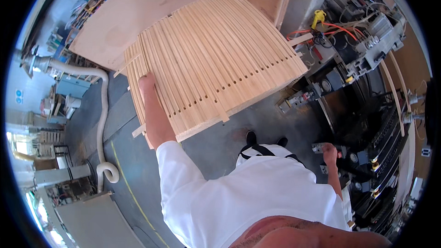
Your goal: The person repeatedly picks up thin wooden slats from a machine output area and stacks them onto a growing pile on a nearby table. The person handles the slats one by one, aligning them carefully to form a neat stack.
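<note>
Left fingers (149, 77) at slats (197, 55) — tips unclear

"Where's the left grip (147, 83)?"
"On the long, pale wooden strips (206, 50), which lie side by side, dark round holes (234, 82) near their ends."
"And the right grip (329, 152)?"
"Near the black metal machinery (383, 135)."

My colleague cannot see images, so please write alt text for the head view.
A person's left hand lies over pale wooden strips laid side by side, with dark holes near their closer ends. The right hand is beside machinery at the right.
</note>
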{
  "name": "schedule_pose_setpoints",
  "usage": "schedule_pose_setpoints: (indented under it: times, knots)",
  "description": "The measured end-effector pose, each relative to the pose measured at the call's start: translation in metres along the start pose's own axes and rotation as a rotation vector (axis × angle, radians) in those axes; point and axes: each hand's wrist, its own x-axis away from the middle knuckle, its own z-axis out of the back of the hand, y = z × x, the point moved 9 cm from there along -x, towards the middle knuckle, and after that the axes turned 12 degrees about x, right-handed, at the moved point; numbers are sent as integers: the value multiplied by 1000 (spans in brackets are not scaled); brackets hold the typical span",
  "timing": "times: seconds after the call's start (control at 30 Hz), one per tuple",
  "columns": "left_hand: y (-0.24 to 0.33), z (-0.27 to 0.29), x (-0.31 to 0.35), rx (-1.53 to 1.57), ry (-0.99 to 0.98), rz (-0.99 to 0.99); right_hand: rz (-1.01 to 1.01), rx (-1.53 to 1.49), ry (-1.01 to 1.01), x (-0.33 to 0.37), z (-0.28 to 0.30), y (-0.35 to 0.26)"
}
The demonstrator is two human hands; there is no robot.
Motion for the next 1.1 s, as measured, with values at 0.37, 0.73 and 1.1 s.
schedule_pose_setpoints:
  times: [0.37, 0.73, 1.1]
  knots:
    - [104, -70, 37, -935, 7, -737, -140, -14, 18, 27, 51, -4]
    - [334, -188, 605, 765, -997, -1156, -353, 51, 692, 206, 175, 37]
    - [330, -323, 904, 421, -1693, -1132, -1540, 683, 611, 615, 121, 94]
